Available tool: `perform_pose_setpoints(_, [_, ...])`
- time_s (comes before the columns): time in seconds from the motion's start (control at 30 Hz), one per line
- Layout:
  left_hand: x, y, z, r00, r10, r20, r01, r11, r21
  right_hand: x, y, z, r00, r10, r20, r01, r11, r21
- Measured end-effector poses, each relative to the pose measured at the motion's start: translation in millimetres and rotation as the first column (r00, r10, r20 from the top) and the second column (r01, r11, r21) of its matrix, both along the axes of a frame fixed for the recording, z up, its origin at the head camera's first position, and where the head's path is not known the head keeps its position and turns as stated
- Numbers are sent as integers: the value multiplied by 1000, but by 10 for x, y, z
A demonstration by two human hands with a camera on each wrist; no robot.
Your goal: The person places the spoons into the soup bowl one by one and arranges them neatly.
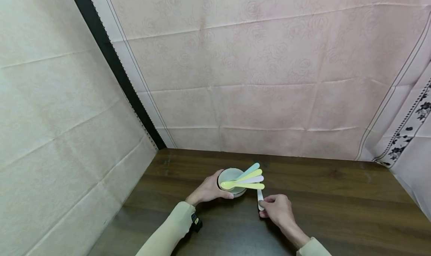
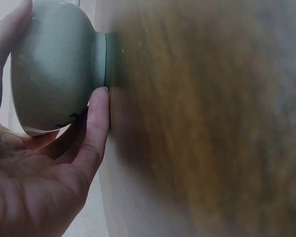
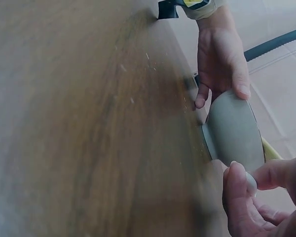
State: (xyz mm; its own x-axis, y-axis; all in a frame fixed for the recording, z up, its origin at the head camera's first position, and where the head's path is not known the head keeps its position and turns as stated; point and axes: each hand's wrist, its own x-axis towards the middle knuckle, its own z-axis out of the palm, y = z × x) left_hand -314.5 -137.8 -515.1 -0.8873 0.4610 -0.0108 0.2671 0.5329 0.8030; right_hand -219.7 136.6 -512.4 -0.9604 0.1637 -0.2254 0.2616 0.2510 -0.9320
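Observation:
A pale green bowl (image 1: 232, 193) stands on the wooden table, with my left hand (image 1: 209, 189) curled round its left side. The left wrist view shows the thumb and fingers on the bowl (image 2: 52, 64), one fingertip down by its foot. Several plastic spoons lean in the bowl, their handles pointing right: a blue spoon (image 1: 251, 168), a lilac spoon (image 1: 257, 179) and yellow ones, the nearest yellow spoon (image 1: 247, 186) lying across the rim. My right hand (image 1: 277, 210) pinches a white spoon (image 1: 260, 197) by its handle, just right of the bowl. That spoon's far end is hidden under the yellow handle.
The dark brown table (image 1: 330, 196) spreads to both sides of the hands. A pale patterned cloth (image 1: 256, 80) hangs behind it, and another cloth wall (image 1: 67, 136) borders the left. My left wrist carries a black strapped device (image 1: 196, 222).

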Motion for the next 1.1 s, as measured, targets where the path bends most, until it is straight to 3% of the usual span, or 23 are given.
perform_pose_setpoints(1.1, [8,-2,4,1000,4,10,-4,1000,1,19,225,106,998,-45,-53,42,998,-45])
